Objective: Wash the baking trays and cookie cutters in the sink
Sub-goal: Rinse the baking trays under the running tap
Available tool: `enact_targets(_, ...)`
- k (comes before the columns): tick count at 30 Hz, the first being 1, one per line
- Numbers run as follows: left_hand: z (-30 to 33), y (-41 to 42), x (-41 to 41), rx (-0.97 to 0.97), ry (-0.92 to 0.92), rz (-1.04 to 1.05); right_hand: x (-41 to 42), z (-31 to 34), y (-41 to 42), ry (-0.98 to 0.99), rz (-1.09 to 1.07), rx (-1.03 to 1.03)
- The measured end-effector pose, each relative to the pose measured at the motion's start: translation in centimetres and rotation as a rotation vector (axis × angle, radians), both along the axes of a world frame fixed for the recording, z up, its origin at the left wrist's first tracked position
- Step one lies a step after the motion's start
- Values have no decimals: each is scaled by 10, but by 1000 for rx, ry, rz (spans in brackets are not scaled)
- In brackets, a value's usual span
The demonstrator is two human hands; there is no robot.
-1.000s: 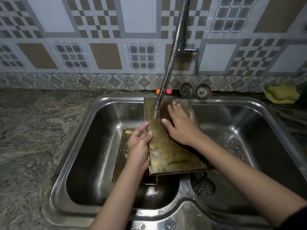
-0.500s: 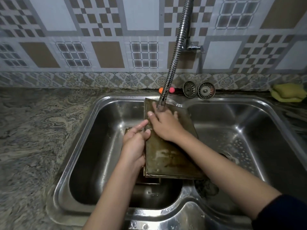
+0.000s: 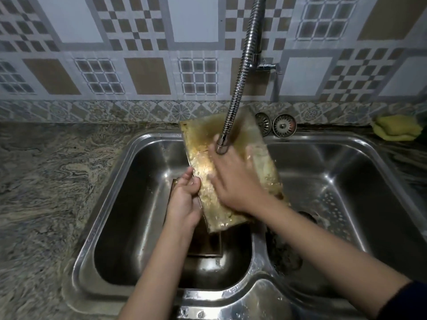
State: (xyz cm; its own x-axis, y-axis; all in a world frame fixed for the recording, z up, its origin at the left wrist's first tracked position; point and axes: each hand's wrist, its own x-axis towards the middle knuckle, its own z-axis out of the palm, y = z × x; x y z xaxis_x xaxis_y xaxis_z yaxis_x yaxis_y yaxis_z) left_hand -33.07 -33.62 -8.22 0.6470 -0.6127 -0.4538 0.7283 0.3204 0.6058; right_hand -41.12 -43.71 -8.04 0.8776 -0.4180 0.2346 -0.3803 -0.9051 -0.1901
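A golden baking tray [image 3: 233,162] is held tilted over the double sink [image 3: 111,181], its far end raised toward the tiled wall and its near end low above the ridge between the two bowls. The left hand [image 3: 184,197] grips the tray's left edge, fingers [image 3: 188,177] clamped on the rim with the thumb on top. The right hand [image 3: 233,181] lies flat on the tray's wet face, fingers spread apart and pressed against the metal; it is blurred. The end of the flexible metal tap hose [image 3: 240,72] hangs just above the right hand, over the upper half of the tray, and the tray's surface glistens with water.

Under the held tray, a second tray [image 3: 203,241] lies dark in the bottom of the left bowl, partly hidden by the left wrist. In the right bowl, a dark clump [image 3: 284,252] sits near the ridge; what it is cannot be told.

On the desk [image 3: 46,181] behind the sink, two round metal strainers [image 3: 276,124] lean near the wall, just to the right of the tray's raised end. A yellow sponge [image 3: 396,128] rests farther right at the back corner.
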Motion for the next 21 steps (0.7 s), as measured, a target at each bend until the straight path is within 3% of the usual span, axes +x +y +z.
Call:
enact_targets(2, 3, -1, 7, -34, -4, 38, -15, -17, 18, 3, 196, -83)
enact_targets(4, 7, 5, 15, -32, -22, 58, -28, -27, 7, 3, 233, -58)
enact_targets(8, 2, 13, 12, 37, -61, -20, -26, -17, -32, 0, -55, 142)
enact_targets(10, -3, 8, -1, 51, -60, -62, -14, -4, -32, 24, -136, 147)
enact_targets(16, -6, 10, 7, 48, -59, 3, -21, -20, 24, 42, 145, 89)
enact_targets(21, -13, 18, 5, 48, -20, -37, -43, -30, 18, -34, 241, 134)
